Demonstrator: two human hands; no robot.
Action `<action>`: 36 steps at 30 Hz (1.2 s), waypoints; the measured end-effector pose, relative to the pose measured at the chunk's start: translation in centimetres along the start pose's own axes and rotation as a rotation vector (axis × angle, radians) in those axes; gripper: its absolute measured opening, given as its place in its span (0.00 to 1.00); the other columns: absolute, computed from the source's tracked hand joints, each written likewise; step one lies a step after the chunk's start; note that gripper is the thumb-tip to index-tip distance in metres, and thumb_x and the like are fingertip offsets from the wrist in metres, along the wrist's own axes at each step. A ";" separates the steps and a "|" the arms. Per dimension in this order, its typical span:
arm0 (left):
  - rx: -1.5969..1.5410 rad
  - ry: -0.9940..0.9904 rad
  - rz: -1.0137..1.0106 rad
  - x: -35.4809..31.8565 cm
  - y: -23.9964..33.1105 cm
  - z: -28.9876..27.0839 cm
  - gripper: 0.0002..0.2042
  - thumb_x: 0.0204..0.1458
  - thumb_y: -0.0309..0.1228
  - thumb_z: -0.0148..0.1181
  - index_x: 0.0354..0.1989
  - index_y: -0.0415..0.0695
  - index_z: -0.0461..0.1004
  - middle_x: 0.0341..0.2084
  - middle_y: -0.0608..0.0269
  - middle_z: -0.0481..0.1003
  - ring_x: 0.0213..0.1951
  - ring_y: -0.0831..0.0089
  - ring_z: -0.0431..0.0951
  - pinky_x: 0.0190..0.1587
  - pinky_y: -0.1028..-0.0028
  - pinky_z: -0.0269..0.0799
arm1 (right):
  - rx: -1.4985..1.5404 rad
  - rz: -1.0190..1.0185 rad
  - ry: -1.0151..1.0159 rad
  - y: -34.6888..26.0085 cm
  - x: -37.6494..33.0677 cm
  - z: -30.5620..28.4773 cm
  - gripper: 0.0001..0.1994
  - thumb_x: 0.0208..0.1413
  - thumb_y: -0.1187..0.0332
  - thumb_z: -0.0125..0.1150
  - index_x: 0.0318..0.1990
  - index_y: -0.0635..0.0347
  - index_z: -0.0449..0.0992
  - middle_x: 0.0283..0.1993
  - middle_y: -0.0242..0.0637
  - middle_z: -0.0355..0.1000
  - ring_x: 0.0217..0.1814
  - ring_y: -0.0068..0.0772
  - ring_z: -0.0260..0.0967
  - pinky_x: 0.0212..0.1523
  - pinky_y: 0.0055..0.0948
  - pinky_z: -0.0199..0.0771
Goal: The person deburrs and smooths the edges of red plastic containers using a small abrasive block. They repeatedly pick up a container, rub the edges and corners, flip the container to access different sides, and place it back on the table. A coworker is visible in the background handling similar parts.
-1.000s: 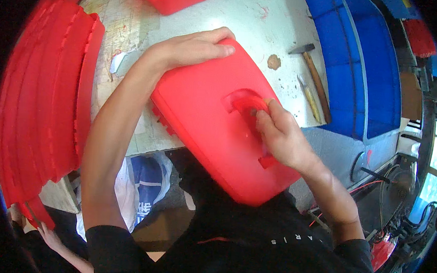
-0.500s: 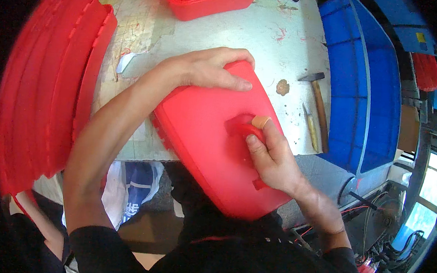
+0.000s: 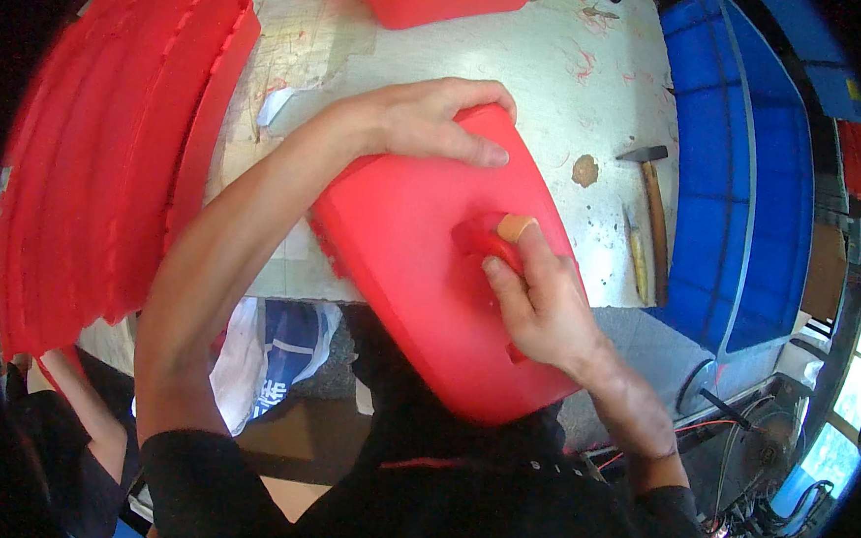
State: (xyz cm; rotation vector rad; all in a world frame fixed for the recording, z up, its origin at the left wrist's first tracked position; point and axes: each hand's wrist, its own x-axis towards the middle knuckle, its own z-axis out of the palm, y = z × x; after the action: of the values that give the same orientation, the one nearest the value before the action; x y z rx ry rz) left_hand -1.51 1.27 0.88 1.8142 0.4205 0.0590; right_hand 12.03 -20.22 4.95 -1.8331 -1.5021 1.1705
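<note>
So the big red plastic piece (image 3: 421,259) stuck out past the worktable's (image 3: 463,59) near edge, left hand (image 3: 425,121) clamped over its far end, thumb out on top. Right hand (image 3: 547,306) was curled round its handle (image 3: 492,243), tan wrap (image 3: 516,227) on one finger

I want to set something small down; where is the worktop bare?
Bare worktop lies between the red tub and the left hand on the red plastic piece. Crowded: right of that piece, with brown patch, hammer and yellow-handled tool.
</note>
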 end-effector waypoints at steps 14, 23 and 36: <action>0.152 0.081 -0.047 0.3 -0.2 -0.1 0.19 0.60 0.40 0.60 0.55 0.44 0.73 0.49 0.63 0.75 0.51 0.75 0.74 0.55 0.74 0.70 | 0.233 0.043 0.131 0.4 -0.4 0.5 0.09 0.67 0.68 0.52 0.50 0.63 0.70 0.34 0.35 0.73 0.35 0.22 0.71 0.37 0.27 0.73; 0.157 0.127 -0.016 0.4 0.2 0.2 0.18 0.61 0.37 0.61 0.55 0.42 0.74 0.50 0.64 0.76 0.52 0.75 0.74 0.56 0.74 0.71 | 0.152 -0.097 0.175 1.0 0.0 0.7 0.13 0.66 0.66 0.51 0.43 0.71 0.68 0.36 0.64 0.75 0.41 0.62 0.76 0.40 0.46 0.76; 0.041 0.134 -0.161 0.1 1.2 0.9 0.17 0.60 0.37 0.61 0.54 0.44 0.74 0.47 0.63 0.76 0.51 0.75 0.74 0.55 0.74 0.71 | -0.005 -0.280 0.269 1.7 -0.5 1.0 0.14 0.65 0.67 0.51 0.43 0.76 0.65 0.26 0.65 0.72 0.32 0.66 0.75 0.33 0.54 0.74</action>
State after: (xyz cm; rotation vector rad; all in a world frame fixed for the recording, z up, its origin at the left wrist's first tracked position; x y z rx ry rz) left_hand -0.86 0.26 1.70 1.8161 0.6653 0.0607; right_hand 12.10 -21.34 3.21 -1.6407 -1.5424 0.7574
